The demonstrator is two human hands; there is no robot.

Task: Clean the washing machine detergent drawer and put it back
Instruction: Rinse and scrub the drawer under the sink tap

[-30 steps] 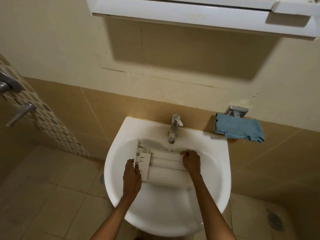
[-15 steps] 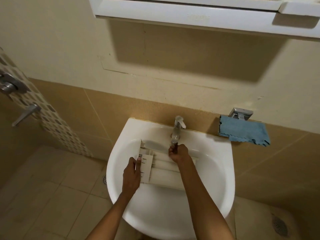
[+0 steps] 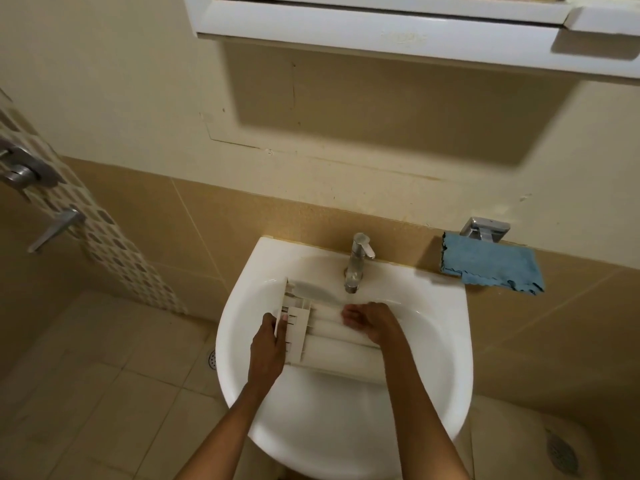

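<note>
Both hands reach into the sink (image 3: 462, 344): left hand (image 3: 266, 348) pinches the drawer (image 3: 341, 356) by its left end; right hand (image 3: 370, 322), fingers curled, grip unclear, rests on it.

The drawer (image 3: 339, 344) lies in the sink (image 3: 346, 427), the tap (image 3: 358, 261) behind it, a cloth (image 3: 491, 268) right of the sink, a cabinet (image 3: 381, 32) overhead.

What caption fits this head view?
Left hand grips the detergent drawer in the sink; right hand rests on it below the tap.
</note>
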